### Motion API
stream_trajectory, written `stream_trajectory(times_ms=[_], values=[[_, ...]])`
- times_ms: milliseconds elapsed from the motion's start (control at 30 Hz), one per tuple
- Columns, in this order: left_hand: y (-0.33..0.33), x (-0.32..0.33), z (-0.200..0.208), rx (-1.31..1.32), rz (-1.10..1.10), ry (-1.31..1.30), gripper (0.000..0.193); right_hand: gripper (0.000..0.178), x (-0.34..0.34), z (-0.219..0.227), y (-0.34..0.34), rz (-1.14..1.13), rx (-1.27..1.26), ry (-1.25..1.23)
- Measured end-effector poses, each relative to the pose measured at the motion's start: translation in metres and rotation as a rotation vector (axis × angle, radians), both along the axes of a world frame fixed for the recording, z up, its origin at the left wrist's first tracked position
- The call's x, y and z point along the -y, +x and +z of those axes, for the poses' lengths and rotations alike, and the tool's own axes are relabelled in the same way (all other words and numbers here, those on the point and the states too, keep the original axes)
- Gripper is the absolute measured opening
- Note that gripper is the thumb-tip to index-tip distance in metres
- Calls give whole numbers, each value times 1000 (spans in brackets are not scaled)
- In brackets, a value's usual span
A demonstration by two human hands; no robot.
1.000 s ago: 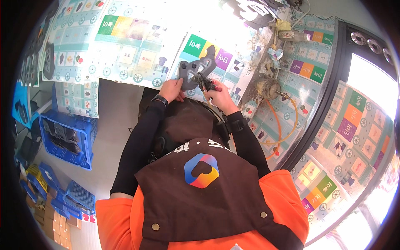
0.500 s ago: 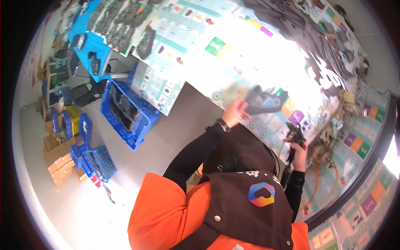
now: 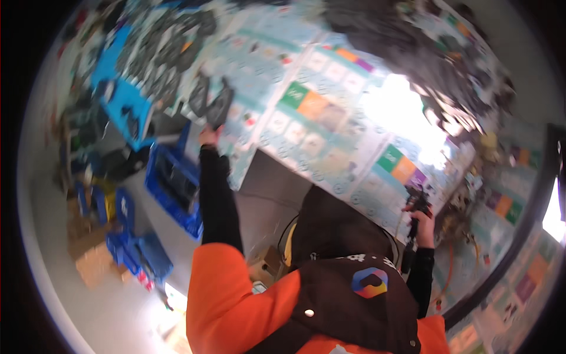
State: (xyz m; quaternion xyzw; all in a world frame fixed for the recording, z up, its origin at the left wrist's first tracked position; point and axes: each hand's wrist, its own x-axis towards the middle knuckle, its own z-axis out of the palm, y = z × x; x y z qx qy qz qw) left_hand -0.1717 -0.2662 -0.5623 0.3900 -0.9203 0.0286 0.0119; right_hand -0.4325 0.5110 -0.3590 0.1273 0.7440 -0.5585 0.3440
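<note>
My left hand (image 3: 210, 135) is stretched out to the table's left edge, its fingers closed on the near end of a dark grey moulded plastic part (image 3: 220, 105). A similar grey part (image 3: 198, 94) lies close beside it on the table. Motion blur smears the fingertips. Over the table's right side, my right hand (image 3: 424, 223) is wrapped round a black hand-held tool (image 3: 418, 202), whose exact kind I cannot make out.
The table (image 3: 283, 138) has a printed covering. Many grey parts (image 3: 168, 53) lie at its far left, dark cloth or film (image 3: 377, 26) at the far right. A blue crate (image 3: 171, 192) stands left below the table edge. Clutter (image 3: 466, 197) sits beyond my right hand.
My left hand has carried the grey part from the table's near middle to the left, beside the similar part. My right hand stays in place with the black tool.
</note>
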Motion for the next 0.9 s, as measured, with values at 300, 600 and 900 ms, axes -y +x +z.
stream_trajectory(times_ms=[300,600,900], values=[[-224,-107,27,-730,169,1129,44,43,3,-1,-7,-78,46,-128],[-542,-247,48,-894,583,1977,40,45,-29,6,16,-239,12,-54],[-514,-257,47,-860,580,2177,7,43,-45,7,30,-327,31,-81]])
